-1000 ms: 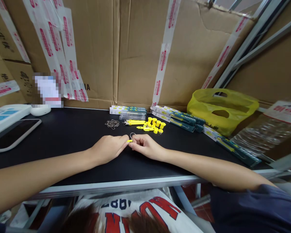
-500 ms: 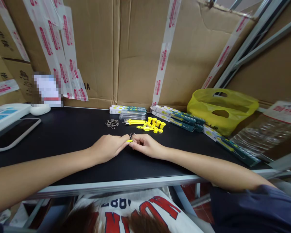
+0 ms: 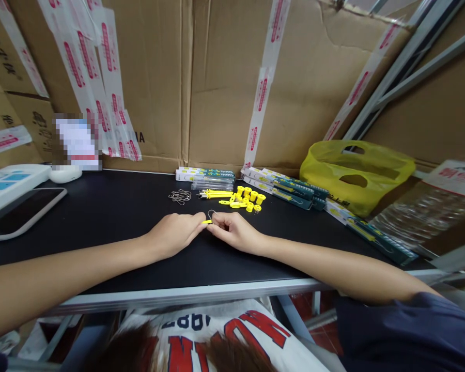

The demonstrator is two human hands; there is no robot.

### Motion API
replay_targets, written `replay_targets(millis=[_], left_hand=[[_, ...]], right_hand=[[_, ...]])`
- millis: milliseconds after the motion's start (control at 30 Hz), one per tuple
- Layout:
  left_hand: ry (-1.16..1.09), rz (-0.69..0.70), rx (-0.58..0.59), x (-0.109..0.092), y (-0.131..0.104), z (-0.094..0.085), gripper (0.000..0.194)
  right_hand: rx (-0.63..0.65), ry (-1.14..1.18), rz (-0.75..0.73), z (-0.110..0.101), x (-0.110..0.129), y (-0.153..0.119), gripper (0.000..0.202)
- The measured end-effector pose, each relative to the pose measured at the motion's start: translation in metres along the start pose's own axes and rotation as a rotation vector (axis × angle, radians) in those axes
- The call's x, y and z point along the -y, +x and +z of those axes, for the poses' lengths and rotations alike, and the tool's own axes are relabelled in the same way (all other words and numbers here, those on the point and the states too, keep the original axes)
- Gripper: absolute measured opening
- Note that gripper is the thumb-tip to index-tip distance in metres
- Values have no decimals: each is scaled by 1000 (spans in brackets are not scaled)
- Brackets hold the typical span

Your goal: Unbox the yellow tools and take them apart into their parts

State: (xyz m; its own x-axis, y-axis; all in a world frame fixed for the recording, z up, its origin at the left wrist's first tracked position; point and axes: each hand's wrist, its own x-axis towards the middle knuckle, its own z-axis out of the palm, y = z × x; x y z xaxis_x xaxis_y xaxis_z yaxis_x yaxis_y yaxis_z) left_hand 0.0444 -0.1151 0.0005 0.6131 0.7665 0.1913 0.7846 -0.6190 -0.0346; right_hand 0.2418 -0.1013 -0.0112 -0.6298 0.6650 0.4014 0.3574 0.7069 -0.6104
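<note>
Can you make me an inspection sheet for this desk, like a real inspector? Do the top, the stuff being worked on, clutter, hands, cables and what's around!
Surface: black tabletop with a pale metal front edge.
Job's things: yellow piece and curved wire at the fingers; beyond them, bent wires, yellow parts and clear tubes.
Clutter: phone on the left; printed boxes and yellow bag on the right.
Hands: left hand pinches the yellow piece; right hand pinches the curved wire.
Cables: nothing seen.
Surroundings: taped cardboard behind, metal bars on the right.
</note>
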Motion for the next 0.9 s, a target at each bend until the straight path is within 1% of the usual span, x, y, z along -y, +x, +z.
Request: replay_targets(millis=[67,133,200,267,333,400,533,633,733,833,900], left_hand=[[-13,-3,0,1,1,0,27],[-34,-40,-18,7,3,-2,26],[-45,-158,-74,14,6,-3,27],[-14,-188,-78,20,7,-4,26],[-13,-126,-52,21,6,-3,25],[-9,-89,-57,19,6,-2,25],[-13,-69,-79,16,5,-1,24],[-30,-43,-91,17,3,-1,26],[-90,5,-124,20,1,0,28],[-172,38,-154,22,-1,0,26],[-206,44,-158,23,-1,0,24]], right_hand=[[-1,-69,-4,1,3,-2,33],[31,-178,-34,3,6,-6,30],[73,-277,-62,4,11,-9,29],[90,-304,-63,4,15,-11,30],[77,-273,-47,4,17,-11,30],[71,-237,-47,4,17,-11,30],[74,-186,-71,3,15,-9,30],[80,-173,-55,0,11,-7,32],[50,-236,22,-14,1,-2,31],[-16,-417,143,-40,-12,3,31],[-67,-560,240,-60,-19,5,27]])
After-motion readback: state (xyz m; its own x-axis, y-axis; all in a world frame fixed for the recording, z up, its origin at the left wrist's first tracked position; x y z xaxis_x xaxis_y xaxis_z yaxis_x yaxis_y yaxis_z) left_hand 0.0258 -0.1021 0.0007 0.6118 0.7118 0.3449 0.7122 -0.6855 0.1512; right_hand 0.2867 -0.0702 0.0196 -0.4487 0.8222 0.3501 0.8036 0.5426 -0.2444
